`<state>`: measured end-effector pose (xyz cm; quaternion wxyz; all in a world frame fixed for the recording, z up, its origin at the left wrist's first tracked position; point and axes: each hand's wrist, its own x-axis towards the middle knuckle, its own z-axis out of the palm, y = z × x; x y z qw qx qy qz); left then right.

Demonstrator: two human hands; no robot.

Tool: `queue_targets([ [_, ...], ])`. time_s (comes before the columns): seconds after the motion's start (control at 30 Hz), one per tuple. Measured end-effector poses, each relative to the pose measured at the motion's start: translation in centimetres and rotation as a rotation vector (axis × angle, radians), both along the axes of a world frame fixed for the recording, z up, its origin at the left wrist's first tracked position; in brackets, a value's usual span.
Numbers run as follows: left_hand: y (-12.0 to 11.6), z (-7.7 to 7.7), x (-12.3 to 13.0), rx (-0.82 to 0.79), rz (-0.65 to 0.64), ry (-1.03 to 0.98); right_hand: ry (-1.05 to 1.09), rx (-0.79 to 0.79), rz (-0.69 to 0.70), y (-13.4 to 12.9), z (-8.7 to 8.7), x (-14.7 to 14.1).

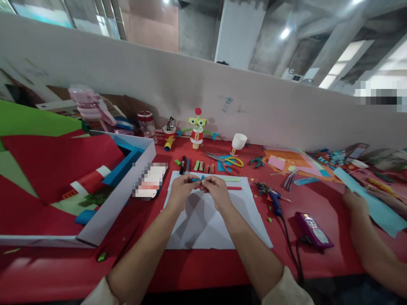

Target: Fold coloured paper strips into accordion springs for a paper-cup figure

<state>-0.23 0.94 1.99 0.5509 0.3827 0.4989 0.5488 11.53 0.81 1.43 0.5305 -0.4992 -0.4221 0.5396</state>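
Note:
Both hands meet over the top part of a white sheet (203, 224) on the red table. My left hand (183, 190) pinches a small blue paper piece (196, 180). From the other side my right hand (216, 189) is closed on the same piece, its fingertips almost touching the left ones. Just right of the hands, a light green strip (232, 179) and a red strip (235, 188) lie on the sheet. Small folded green and brown paper pieces (204, 166) sit beyond the sheet's upper edge, beside dark pens (182, 165).
At left stands a white box (127, 186) of coloured paper. A paper-cup figure (197, 134), white cups (239, 141) and scissors (233, 161) are at the back. A glue gun (275, 202) and purple device (314, 231) lie right. Another person's hands (356, 203) hold light blue paper.

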Motion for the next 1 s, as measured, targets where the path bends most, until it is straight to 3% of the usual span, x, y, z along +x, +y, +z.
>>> queue_targets([
  [0.3, 0.4, -1.6, -0.7, -0.011, -0.011, -0.023, 0.130, -0.009, 0.003, -0.7, -1.7, -0.6],
  [0.5, 0.2, -0.8, -1.4, -0.096, -0.156, -0.197, 0.227, -0.037, -0.010, -0.6, -1.0, -0.1],
  [0.83, 0.3, -1.3, -1.2, -0.223, -0.174, -0.575, 0.377, -0.108, 0.042, -1.0, 0.0, -0.1],
  [1.0, 0.1, -1.4, -1.1, -0.204, -0.206, -0.525, 0.385, -0.125, 0.093, -0.9, -0.2, -0.2],
])
